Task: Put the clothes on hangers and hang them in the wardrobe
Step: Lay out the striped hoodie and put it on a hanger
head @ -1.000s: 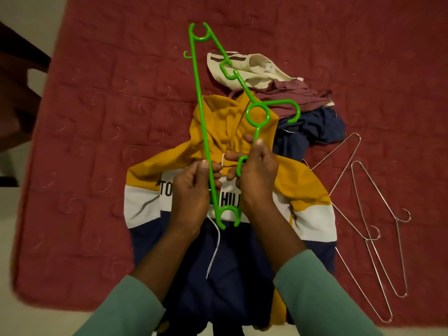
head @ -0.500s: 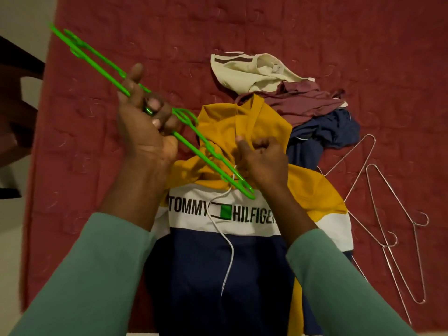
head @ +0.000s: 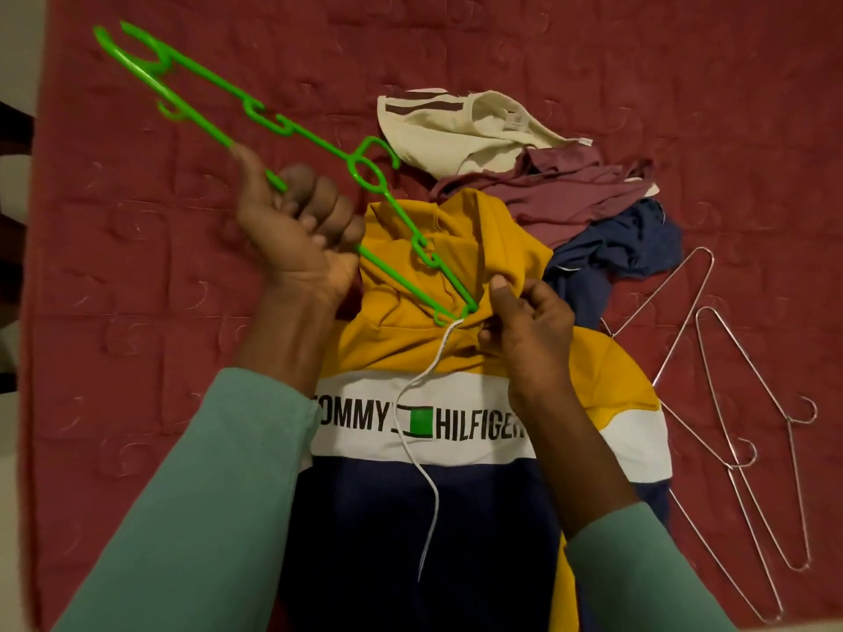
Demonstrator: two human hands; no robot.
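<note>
While left fingers [head: 314,193] tight round hanger [head: 321,143], right fingers [head: 502,285] on hoodie [head: 456,248].

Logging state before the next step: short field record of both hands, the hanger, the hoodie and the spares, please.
left hand: grips green plastic hanger, held up at a slant
right hand: pinches neck opening of yellow, white and navy hoodie
hanger tip: at the neck opening
hoodie: flat, front up, on red quilted bedspread
other clothes: cream, maroon and navy pile beyond the hood
spares: two silver wire hangers right of hoodie
</note>
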